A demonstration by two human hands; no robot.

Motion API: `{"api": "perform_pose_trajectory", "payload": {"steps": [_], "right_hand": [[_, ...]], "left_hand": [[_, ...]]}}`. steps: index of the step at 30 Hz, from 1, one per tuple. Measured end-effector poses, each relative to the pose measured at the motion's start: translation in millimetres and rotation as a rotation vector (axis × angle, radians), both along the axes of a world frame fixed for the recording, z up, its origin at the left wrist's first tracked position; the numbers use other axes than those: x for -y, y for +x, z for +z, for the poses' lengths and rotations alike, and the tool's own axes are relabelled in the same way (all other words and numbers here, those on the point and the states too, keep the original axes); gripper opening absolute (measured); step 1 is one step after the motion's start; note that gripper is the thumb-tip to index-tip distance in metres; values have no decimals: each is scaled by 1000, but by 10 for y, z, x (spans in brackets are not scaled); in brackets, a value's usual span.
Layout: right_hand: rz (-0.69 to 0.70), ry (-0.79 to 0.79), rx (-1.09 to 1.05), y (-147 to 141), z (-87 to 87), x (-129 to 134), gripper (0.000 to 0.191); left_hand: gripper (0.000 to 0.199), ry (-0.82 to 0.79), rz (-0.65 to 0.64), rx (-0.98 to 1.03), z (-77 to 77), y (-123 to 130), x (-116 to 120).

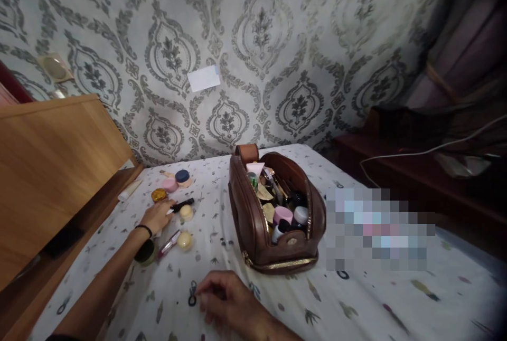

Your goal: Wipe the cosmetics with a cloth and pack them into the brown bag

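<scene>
Basically, a black makeup pencil is being gripped by the left hand among small jars laid out on the bed. Right hand is rested loosely curled, empty, near the open brown toiletry bag. Pencil probably gets lifted clear next.

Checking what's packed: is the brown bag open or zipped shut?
Open: the brown bag gapes at the top, its zipper apart, showing jars and tubes inside.

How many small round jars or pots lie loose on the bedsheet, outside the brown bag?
6: blue-lidded jar, pink jar, gold jar, two cream pots, dark green jar under the left forearm. More may be hidden.
</scene>
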State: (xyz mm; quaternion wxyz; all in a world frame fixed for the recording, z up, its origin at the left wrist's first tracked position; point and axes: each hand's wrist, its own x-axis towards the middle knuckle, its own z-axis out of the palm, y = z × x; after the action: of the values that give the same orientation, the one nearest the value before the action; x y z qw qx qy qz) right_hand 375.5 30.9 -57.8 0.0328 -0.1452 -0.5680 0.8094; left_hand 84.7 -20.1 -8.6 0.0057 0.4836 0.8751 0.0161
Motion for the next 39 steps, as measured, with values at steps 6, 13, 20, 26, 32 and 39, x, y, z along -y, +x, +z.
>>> {"api": "perform_pose_trajectory", "payload": {"steps": [6, 13, 20, 26, 32, 39], "right_hand": [[-50, 22, -39, -2, 109, -52, 51], [-287, 22, -84, -133, 462, -76, 66], [-405, -280, -106, -302, 415, -42, 58], [-385, -398, -202, -309, 226, 128, 34], [-387, -414, -233, -292, 180, 197, 33], [-391, -367, -106, -252, 238, 97, 46]], "left_hand": [[30, 120, 9, -17, 191, 193, 110], [31, 286, -386, -106, 451, 911, 365], [31, 173, -609, -330, 467, 1287, 626], [26, 463, -703, -291, 266, 1537, 697], [33, 552, -695, -306, 51, 1703, 517], [26, 627, -356, 16, 111, 1207, 497]]}}
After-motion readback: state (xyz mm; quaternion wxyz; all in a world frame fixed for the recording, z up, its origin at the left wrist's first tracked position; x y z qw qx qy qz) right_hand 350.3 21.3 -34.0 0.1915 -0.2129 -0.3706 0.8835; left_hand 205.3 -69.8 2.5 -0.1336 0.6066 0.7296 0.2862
